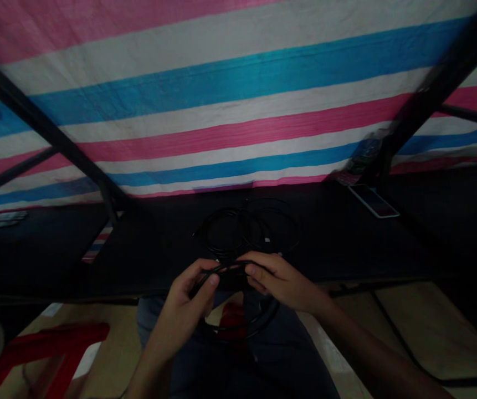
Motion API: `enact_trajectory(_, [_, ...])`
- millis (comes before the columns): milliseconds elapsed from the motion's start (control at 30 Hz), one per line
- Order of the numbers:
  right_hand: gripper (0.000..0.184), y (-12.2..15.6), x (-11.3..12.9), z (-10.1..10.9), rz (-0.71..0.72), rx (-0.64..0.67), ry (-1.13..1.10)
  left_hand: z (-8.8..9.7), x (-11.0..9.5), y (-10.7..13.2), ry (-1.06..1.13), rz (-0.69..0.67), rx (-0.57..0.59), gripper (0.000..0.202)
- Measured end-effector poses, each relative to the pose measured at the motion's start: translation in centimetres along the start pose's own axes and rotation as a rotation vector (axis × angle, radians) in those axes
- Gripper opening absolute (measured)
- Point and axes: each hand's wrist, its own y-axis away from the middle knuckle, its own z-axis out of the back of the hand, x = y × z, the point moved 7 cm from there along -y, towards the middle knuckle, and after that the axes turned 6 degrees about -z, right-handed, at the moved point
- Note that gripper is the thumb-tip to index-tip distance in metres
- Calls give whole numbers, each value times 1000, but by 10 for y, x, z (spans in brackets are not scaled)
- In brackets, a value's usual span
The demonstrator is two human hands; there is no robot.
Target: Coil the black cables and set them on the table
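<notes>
A coiled black cable point(238, 334) hangs in a loop between my two hands, over my lap at the front edge of the black table. My left hand point(194, 293) is closed round the left side of the coil, thumb on top. On the upper right part of the same coil, my right hand point(277, 280) pinches the strands between thumb and fingers. Just beyond my hands lie more coiled black cables point(225, 230) on the table, with a small light-coloured connector point(267, 240) among them. The dim light hides the cable ends in my hands.
The black table point(155, 244) meets a striped sheet point(221, 116) at the back. A phone point(373, 200) and a clear plastic bottle point(365, 152) are at the right, near a dark slanted post point(425, 105). Another post point(47, 119) slants at the left, above a red stool point(59, 343).
</notes>
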Motion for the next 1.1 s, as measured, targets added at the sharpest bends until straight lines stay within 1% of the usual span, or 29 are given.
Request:
enact_trajectory(67, [54,-1,-8,6,-52,-4,-117,5,-7,-1,16,-40,-59,37])
enact_trajectory(133, [57,0,-13,13,-89,18,-151,13,-11,0,13,-52,-134,37])
enact_trajectory(167, [54,1,-13,15,-92,31,-122,18,-13,0,-4,-50,-171,37])
enact_trajectory(233, [43,6,-12,19,-76,59,-35,26,-16,2,-42,-48,-219,39])
enact_trajectory(300, [34,12,-10,22,-87,77,25,32,-16,4,-78,-45,-230,41])
enact_trajectory(367, [30,18,-9,27,-108,56,77,38,-16,6,-128,-45,-220,38])
enact_trajectory(400, [30,21,-6,32,-102,20,117,40,-16,7,-170,-40,-193,35])
enact_trajectory(433, [29,24,-1,37,-84,-18,168,40,-15,8,-222,-28,-140,31])
enact_trajectory(533, [25,32,17,45,11,-96,324,29,-9,12,-388,28,129,23])
enact_trajectory(600, [23,36,28,45,42,-111,393,20,-8,16,-468,26,260,24])
enact_trajectory(633, [23,37,31,44,51,-108,417,16,-9,18,-502,5,294,26])
enact_trajectory(700, [23,39,37,39,64,-93,479,9,-12,20,-563,-77,320,32])
enact_trajectory(767, [24,40,38,33,68,-56,575,9,-17,22,-632,-172,295,42])
enact_trajectory(833, [27,40,32,32,38,-14,684,17,-21,24,-709,-237,236,48])
enact_trajectory(933, [36,40,11,41,-69,57,782,36,-25,27,-816,-265,178,48])
enact_trajectory(1000, [38,40,-9,53,-169,75,853,45,-25,28,-876,-261,173,46])
enact_trajectory(1033, [38,40,-20,60,-225,64,917,48,-23,27,-908,-252,177,46])
enact_trajectory(1100, [33,42,-39,74,-349,20,1066,48,-16,25,-968,-223,217,45])
